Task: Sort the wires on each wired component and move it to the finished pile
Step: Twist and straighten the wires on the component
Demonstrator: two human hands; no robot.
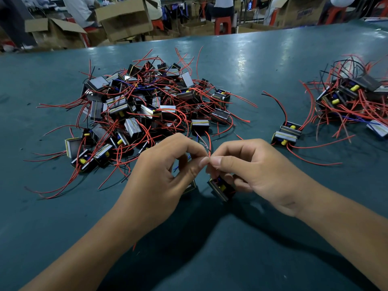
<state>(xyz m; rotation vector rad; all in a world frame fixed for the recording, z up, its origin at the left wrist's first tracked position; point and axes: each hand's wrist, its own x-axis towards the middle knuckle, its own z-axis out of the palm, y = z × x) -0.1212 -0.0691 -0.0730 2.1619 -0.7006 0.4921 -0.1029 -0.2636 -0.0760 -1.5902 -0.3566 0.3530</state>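
Note:
A small black wired component (220, 188) with a yellow part hangs under my right hand (249, 164), held by the lower fingers. My left hand (161, 173) meets the right one at the fingertips, and both pinch the end of a red wire (209, 143) rising between them. Another component (190, 188) sits partly hidden beneath my left palm. A large tangled pile of components (144, 106) with red wires lies beyond my hands. A second pile (354, 95) lies at the far right, with two components (287, 133) just left of it.
The work surface is a teal table (210, 248). Beyond its far edge stand cardboard boxes (123, 17), red stools (222, 26) and seated people. Loose red wire ends trail out from the big pile toward the left and front.

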